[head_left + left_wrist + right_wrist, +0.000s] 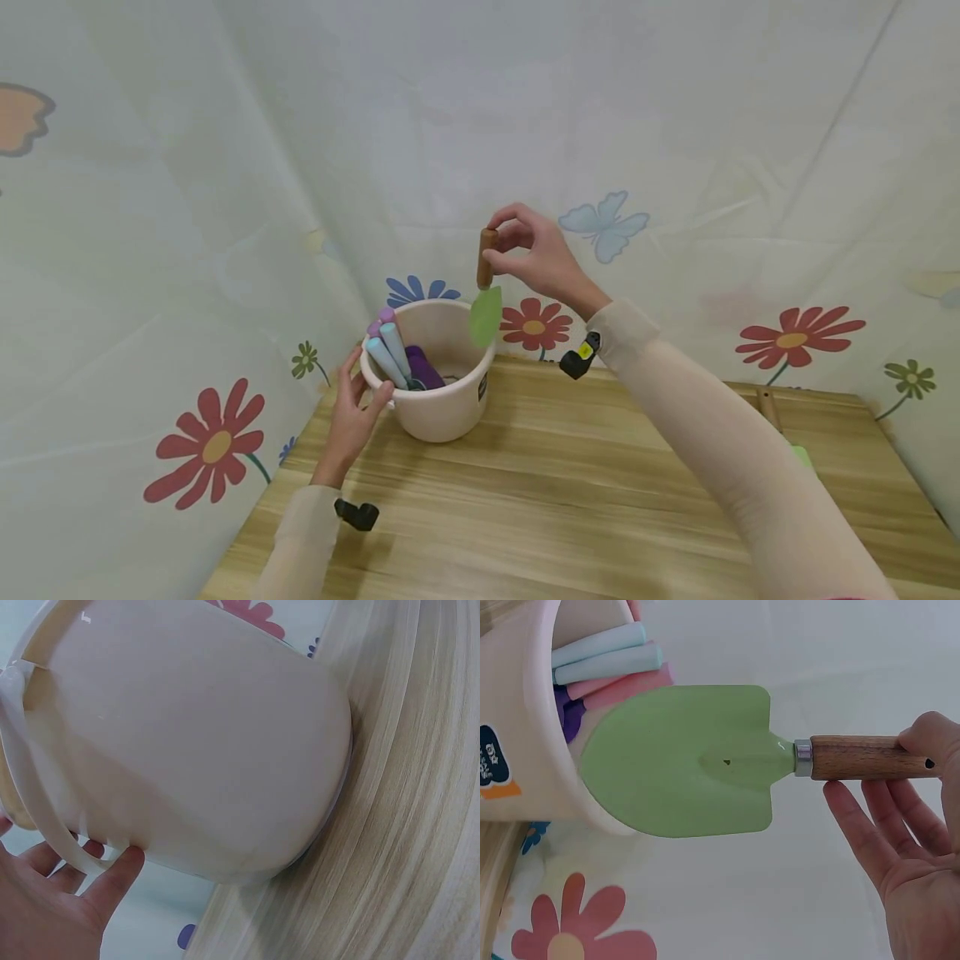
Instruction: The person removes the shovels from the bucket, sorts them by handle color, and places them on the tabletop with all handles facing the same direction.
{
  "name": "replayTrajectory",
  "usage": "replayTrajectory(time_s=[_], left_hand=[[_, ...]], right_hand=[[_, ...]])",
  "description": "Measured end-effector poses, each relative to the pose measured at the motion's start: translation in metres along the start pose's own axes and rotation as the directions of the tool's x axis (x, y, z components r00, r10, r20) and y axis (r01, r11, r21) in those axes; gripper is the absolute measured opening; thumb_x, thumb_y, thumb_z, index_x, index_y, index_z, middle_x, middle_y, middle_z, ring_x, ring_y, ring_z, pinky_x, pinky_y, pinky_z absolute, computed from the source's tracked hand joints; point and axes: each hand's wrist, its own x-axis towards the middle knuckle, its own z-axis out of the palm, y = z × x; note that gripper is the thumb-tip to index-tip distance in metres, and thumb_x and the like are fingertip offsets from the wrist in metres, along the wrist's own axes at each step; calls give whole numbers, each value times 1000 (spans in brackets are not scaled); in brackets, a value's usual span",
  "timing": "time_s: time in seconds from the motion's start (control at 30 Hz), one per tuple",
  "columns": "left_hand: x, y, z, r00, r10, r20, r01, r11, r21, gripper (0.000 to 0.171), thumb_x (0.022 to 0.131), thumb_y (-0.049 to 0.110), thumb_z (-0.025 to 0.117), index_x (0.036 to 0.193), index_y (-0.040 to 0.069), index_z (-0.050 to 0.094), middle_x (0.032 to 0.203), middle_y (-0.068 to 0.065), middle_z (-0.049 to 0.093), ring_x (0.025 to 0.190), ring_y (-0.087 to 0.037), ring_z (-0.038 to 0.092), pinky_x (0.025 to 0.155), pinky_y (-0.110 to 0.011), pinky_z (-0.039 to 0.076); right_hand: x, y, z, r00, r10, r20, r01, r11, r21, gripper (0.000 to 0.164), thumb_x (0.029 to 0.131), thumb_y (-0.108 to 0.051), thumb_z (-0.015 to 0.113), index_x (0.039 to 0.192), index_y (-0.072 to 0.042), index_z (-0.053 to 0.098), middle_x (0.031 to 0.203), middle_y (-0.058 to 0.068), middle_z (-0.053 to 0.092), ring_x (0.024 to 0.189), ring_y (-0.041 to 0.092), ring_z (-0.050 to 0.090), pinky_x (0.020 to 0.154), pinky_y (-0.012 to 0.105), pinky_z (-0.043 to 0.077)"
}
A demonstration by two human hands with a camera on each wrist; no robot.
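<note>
A white bucket [438, 417] stands at the back left of the table. Light-blue handles [387, 358], pinkish-purple handles [378, 320] and a dark purple piece [424, 368] lie inside it, leaning left. My left hand [354, 421] grips the bucket's left side by the rim, its thumb beside the white bail handle [37, 787] in the left wrist view. In my right hand [546, 257], thumb and fingertips pinch the wooden handle of a garden trowel [682, 761]. Its green blade points down, overlapping the bucket's right rim in the head view.
On the table's right side, partly behind my right forearm, lies another tool with a wooden handle [767, 410] and a green part [802, 456]. A white sheet [480, 125] printed with flowers and butterflies hangs around the wooden tabletop [540, 492].
</note>
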Motion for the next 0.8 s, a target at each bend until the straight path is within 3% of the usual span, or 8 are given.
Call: replayTrajectory(time_s=[0.13,0.37,0.6,0.8], left_hand=[[0,1,0,1000,0,1,0,1000,3,81,102,30,65,164,35,13,166,-13,29,151,-32,30,114,-60,34],[0,1,-1,1000,-9,4,9,1000,5,80,102,32,65,164,36,14,166,-12,29,151,-31,30,114,-60,34],[0,-2,-2,1000,-12,4,12,1000,10,82,102,33,65,164,35,12,167,-12,25,152,-32,27,114,-61,34],[0,-1,-2,1000,-13,3,13,1000,9,82,102,33,65,164,35,12,167,-13,26,152,-32,27,114,-60,34]], right_hand=[[-7,2,-16,999,0,-42,0,1000,-11,32,95,-4,70,123,1,57,105,21,70,98,34,69,96,44,55],[-18,8,-47,997,11,-74,-11,1000,-1,32,94,0,68,123,4,55,105,25,69,94,37,67,84,32,57],[-30,15,-72,995,51,-87,-56,997,-55,32,94,-1,68,123,4,56,105,25,69,93,35,67,77,25,58],[-40,24,-89,992,70,-103,-82,990,-115,32,94,1,69,124,5,57,106,26,70,93,33,69,80,23,57]])
